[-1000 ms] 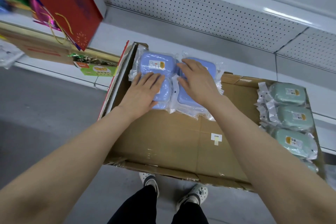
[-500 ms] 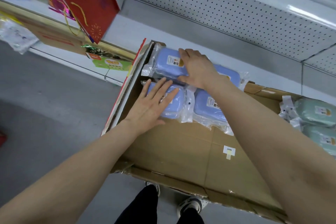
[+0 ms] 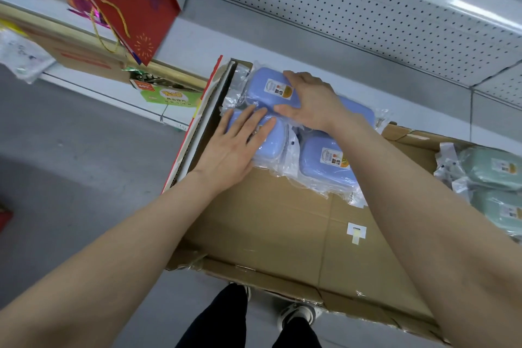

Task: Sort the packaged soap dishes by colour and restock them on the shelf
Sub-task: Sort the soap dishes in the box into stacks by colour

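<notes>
The right hand (image 3: pixel 313 104) has crossed from the right-side dishes to the back-left dish (image 3: pixel 265 87) and grips its end between thumb and curled fingers. The left hand (image 3: pixel 234 144) lies flat, fingers straight, on the front-left dish (image 3: pixel 272 147). The blue dishes (image 3: pixel 330 167) sit bagged in the far-left corner of the cardboard (image 3: pixel 268 220); green dishes (image 3: pixel 491 167) lie at its right edge.

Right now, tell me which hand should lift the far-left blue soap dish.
Right hand: its fingers and thumb clasp the far blue soap dish. The left hand only lies flat on the nearer blue soap dish.
</notes>
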`<state>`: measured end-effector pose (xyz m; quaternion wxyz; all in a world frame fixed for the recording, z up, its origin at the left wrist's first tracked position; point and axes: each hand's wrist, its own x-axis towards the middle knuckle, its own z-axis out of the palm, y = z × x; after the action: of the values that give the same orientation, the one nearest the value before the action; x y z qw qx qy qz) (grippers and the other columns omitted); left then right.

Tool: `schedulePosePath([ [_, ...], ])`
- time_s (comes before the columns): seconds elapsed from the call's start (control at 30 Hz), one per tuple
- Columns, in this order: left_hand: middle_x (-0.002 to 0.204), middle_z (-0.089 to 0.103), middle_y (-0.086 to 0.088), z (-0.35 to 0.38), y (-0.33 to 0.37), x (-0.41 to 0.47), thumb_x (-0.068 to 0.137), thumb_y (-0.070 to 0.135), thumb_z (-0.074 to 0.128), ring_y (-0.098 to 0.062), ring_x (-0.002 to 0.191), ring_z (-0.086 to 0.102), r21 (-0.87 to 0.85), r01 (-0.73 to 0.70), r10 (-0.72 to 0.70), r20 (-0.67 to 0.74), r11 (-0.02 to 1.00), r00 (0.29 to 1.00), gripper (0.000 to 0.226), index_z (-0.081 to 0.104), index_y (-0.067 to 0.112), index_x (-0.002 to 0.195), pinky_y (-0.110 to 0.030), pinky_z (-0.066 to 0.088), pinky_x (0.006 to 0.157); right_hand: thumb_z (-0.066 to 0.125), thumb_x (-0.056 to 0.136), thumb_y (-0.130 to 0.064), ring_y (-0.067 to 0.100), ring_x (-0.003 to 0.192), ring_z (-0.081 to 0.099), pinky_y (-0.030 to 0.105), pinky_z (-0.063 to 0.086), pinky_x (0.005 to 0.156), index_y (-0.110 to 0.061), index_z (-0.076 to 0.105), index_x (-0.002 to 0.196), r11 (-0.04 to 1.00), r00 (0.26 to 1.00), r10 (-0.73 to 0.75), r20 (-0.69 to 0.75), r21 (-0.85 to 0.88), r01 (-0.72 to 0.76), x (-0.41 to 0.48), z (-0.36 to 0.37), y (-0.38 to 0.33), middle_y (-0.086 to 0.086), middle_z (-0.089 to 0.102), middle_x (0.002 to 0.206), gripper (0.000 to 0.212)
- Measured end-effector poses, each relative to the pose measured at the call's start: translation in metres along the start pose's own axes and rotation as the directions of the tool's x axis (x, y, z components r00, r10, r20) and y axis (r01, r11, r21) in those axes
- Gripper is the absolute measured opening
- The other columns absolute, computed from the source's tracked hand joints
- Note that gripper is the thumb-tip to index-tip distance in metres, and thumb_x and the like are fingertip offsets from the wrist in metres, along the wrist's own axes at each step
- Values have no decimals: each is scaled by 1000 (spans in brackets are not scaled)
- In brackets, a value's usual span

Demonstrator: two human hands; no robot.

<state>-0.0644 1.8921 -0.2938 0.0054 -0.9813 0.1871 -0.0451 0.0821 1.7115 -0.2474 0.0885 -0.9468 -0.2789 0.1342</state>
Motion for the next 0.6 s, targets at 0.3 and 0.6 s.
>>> schedulePosePath([
  [0.3,160,16,-16,-4,3,1,75,35,74,-33,149,9,1,-16,16,21,1000,1000,102,15,13,155,-57,14,117,56,93,-51,34,133,40,41,32,109,-14,26,153,1000,1000,-12,-5,-11,12,-7,-1,-1,13,40,149,76],
  [0.6,158,18,-19,-7,-2,-15,79,46,71,-32,148,12,-28,-12,12,13,1000,1000,99,18,9,154,-55,13,118,47,99,-47,29,144,28,41,22,117,-15,24,154,1000,999,-12,-35,9,13,-24,-1,6,12,29,157,68],
])
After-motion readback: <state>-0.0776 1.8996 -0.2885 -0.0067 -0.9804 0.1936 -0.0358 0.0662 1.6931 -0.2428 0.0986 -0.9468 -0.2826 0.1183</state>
